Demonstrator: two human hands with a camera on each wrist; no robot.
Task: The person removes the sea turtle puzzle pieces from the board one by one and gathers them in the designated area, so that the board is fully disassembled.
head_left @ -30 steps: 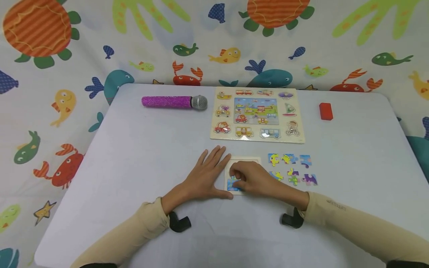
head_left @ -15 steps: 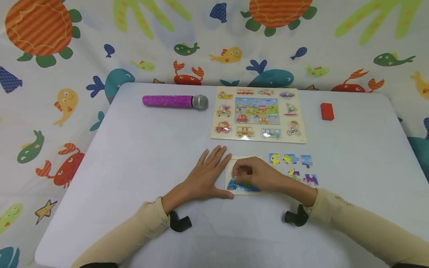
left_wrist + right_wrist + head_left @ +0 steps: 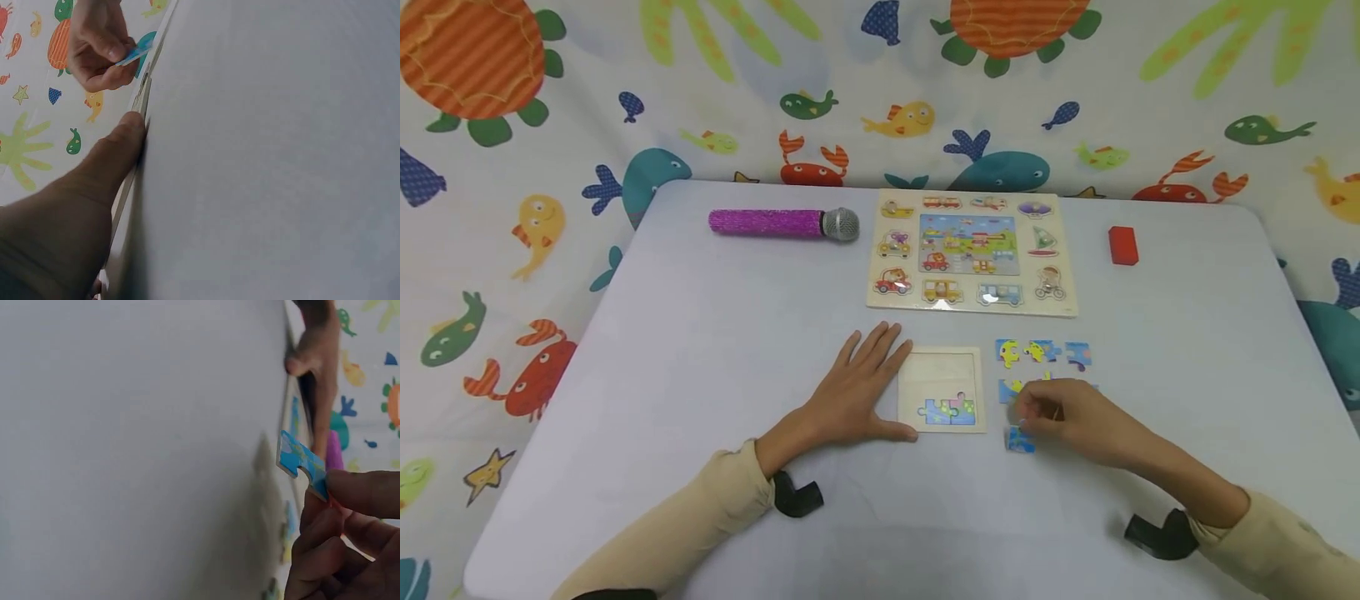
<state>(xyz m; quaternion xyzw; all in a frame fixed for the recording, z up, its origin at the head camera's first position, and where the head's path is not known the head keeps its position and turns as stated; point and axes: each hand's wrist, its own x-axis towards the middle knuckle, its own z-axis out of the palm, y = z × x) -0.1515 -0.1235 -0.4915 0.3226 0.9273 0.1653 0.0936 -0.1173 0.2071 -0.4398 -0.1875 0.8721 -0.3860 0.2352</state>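
Spread flat, my left hand [image 3: 850, 396] lies at the left side of a small wooden puzzle tray [image 3: 940, 367], fingers and thumb touching its edge. Two joined jigsaw pieces [image 3: 950, 410] lie along the tray's lower part, with bare wood to their left. To the right of the tray, my right hand [image 3: 1075, 419] pinches a blue jigsaw piece [image 3: 301, 461] between thumb and finger, lifted and tilted. Loose jigsaw pieces [image 3: 1043, 351] lie face up beyond that hand, which hides some of them. In the left wrist view, the held blue piece [image 3: 135, 53] shows edge-on.
A larger picture puzzle board [image 3: 973, 304] with vehicles lies behind the tray. At the back left is a purple microphone [image 3: 767, 222], and at the right a red block [image 3: 1123, 246]. A sea-animal cloth [image 3: 737, 100] hangs behind the white table [image 3: 760, 333].
My right hand has moved from over the tray to its right, carrying the blue jigsaw piece. The tray's lower left corner is now bare. My left hand stays put.
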